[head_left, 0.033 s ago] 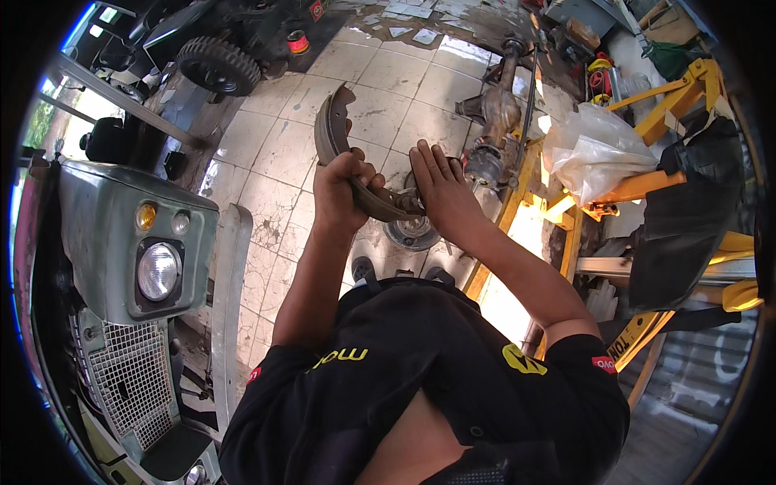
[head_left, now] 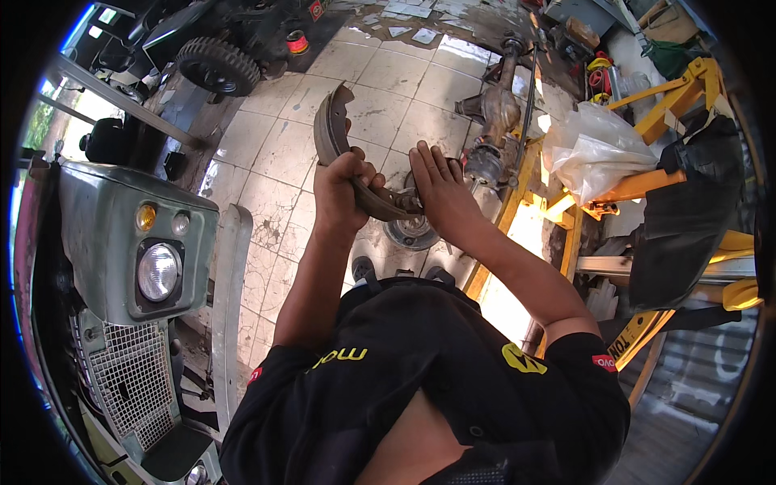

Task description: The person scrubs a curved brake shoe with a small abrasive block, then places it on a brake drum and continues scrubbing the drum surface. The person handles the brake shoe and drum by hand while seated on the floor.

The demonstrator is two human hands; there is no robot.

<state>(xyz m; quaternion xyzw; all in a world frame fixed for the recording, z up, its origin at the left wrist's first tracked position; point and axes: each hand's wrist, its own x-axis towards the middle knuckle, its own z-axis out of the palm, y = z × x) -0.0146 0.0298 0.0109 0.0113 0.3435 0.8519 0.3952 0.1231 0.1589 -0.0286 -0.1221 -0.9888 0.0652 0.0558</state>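
Observation:
My left hand point(head_left: 341, 190) is wrapped round a brake shoe point(head_left: 327, 129), a worn, curved brown metal piece raised above the floor. One end of the arc points up and away; its other end reaches toward my right hand point(head_left: 444, 194). That hand lies flat with its fingers stretched out, its palm side against or very close to the shoe's near end. Whether anything sits under the palm is hidden. Below the hands, near my feet, a round metal drum-like part point(head_left: 412, 236) rests on the tiles, partly covered from view.
A vehicle axle point(head_left: 497, 113) lies ahead to the right, beside a yellow frame point(head_left: 571, 250). Clear plastic sheeting point(head_left: 594, 153) covers part of the yellow equipment. On the left stands a green vehicle front point(head_left: 133, 242) with its bumper point(head_left: 232, 283). A red can point(head_left: 298, 43) stands farther off.

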